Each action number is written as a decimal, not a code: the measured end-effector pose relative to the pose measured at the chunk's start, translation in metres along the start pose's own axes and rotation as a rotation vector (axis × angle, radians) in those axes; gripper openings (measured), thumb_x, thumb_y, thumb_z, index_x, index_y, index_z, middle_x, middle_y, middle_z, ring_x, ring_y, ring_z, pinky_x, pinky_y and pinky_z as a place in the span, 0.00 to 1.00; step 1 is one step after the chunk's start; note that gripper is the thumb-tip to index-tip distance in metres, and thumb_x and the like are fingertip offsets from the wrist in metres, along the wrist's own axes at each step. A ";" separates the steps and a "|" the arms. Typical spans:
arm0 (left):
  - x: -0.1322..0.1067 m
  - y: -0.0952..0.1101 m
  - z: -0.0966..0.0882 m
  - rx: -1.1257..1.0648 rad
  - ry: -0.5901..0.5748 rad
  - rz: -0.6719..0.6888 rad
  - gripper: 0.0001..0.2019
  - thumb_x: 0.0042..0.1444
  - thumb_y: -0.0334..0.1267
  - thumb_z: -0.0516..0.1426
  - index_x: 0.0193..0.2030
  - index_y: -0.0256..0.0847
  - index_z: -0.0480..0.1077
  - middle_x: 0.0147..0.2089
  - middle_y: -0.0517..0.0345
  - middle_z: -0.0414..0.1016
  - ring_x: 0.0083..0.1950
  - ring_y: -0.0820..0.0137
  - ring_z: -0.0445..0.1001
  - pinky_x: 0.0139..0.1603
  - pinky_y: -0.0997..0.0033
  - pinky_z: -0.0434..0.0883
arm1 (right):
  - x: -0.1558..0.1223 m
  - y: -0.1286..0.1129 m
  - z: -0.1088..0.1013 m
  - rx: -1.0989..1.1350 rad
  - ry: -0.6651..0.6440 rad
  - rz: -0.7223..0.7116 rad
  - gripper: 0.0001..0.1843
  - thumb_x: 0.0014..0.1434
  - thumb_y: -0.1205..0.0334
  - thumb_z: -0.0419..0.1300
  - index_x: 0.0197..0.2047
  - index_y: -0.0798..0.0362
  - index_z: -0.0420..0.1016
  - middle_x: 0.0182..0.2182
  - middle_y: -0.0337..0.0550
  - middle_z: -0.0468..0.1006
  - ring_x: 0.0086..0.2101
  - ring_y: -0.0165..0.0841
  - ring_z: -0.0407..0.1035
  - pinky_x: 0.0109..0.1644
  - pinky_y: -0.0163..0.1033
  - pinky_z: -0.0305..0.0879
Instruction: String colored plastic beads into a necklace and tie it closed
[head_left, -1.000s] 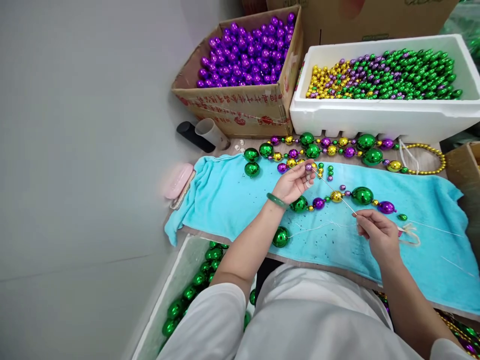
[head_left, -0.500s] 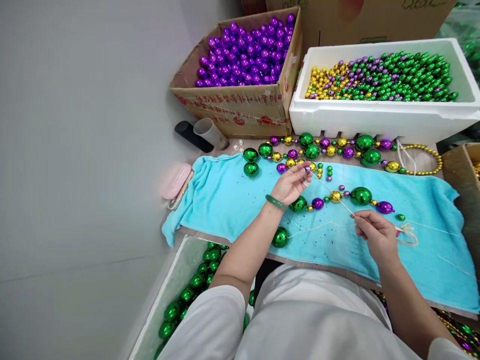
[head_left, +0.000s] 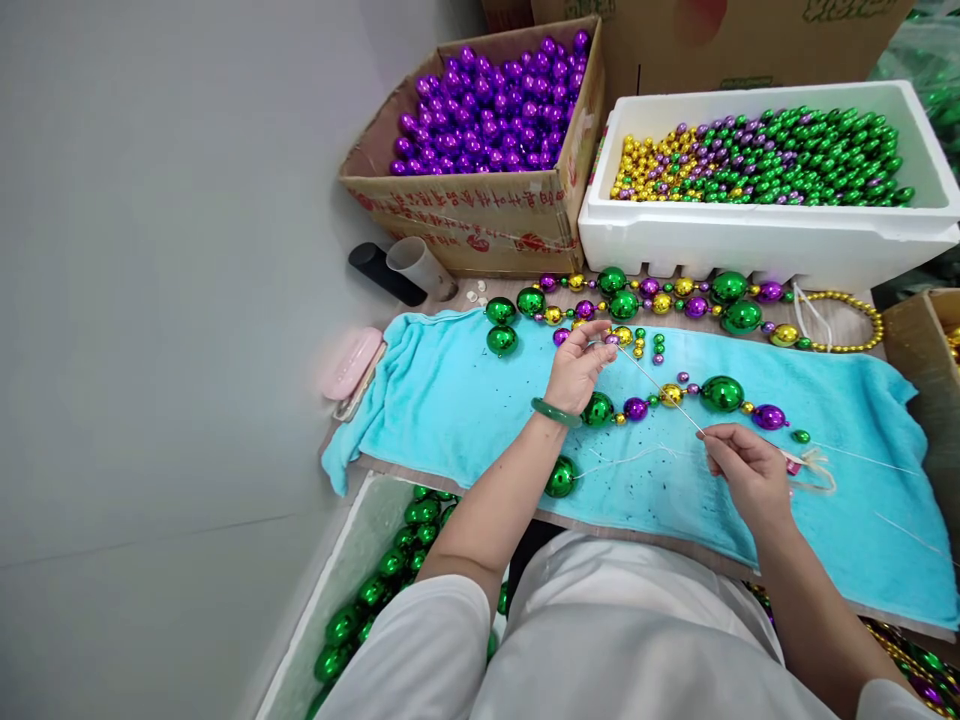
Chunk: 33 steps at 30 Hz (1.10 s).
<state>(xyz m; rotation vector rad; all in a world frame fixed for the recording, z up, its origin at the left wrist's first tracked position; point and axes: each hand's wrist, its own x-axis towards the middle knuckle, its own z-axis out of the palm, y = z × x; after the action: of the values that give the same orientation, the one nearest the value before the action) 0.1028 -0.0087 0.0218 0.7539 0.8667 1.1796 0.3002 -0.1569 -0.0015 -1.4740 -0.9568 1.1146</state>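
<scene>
My right hand [head_left: 750, 470] pinches the near end of a long thin needle [head_left: 660, 387], which slants up and left over the towel. At its far end, the fingertips of my left hand [head_left: 581, 370] are closed on a small purple bead [head_left: 612, 341]; whether the needle passes through it I cannot tell. Below the needle lies a strung row with a gold bead [head_left: 670, 395], a large green bead [head_left: 722, 393] and a purple bead [head_left: 769, 417]. A large green bead [head_left: 560, 477] with white thread rests nearer my body. Small loose beads [head_left: 658, 347] sit right of my left hand.
A blue towel [head_left: 450, 400] covers the table. Behind it stand a cardboard box [head_left: 480, 220] of purple balls and a white foam box [head_left: 757, 225] of small beads. Finished-looking bead strings [head_left: 847, 297] lie along the back. A plastic cup [head_left: 420, 268] and pink case [head_left: 352, 362] are left.
Both hands have shifted slightly left, and my left hand's fingers have changed position a little around the purple bead. The needle stays stretched between the hands. The beads on the towel lie as before.
</scene>
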 end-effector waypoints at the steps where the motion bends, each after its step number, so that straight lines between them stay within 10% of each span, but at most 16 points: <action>1: 0.000 -0.001 0.000 -0.006 -0.001 0.016 0.16 0.44 0.26 0.62 0.42 0.42 0.72 0.38 0.63 0.71 0.35 0.79 0.69 0.41 0.75 0.68 | 0.000 0.000 0.000 -0.010 0.001 -0.003 0.07 0.56 0.59 0.61 0.33 0.54 0.76 0.17 0.34 0.65 0.20 0.26 0.57 0.22 0.33 0.51; 18: 0.000 -0.005 -0.001 -0.116 -0.010 0.001 0.18 0.42 0.28 0.64 0.43 0.42 0.72 0.36 0.63 0.71 0.35 0.78 0.71 0.39 0.75 0.68 | 0.000 0.003 0.001 -0.023 -0.009 -0.002 0.07 0.56 0.59 0.61 0.33 0.54 0.76 0.17 0.34 0.65 0.20 0.25 0.57 0.22 0.33 0.51; 27: -0.007 -0.006 0.000 0.281 -0.110 0.234 0.27 0.45 0.35 0.66 0.53 0.47 0.66 0.43 0.59 0.69 0.41 0.74 0.71 0.44 0.73 0.70 | 0.007 0.006 0.008 0.135 -0.026 0.068 0.08 0.56 0.57 0.62 0.36 0.53 0.75 0.17 0.34 0.66 0.20 0.26 0.59 0.21 0.32 0.52; 33: 0.033 0.014 -0.034 1.068 0.126 0.483 0.09 0.56 0.36 0.57 0.44 0.39 0.72 0.45 0.52 0.70 0.47 0.67 0.70 0.52 0.66 0.68 | 0.010 0.009 0.006 0.185 0.001 0.061 0.08 0.56 0.56 0.62 0.35 0.53 0.75 0.19 0.34 0.67 0.20 0.25 0.60 0.21 0.31 0.53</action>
<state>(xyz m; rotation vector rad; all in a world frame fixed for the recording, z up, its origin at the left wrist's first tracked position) 0.0711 0.0285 0.0119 1.8433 1.4927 1.1337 0.2972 -0.1475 -0.0127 -1.3603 -0.7910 1.2130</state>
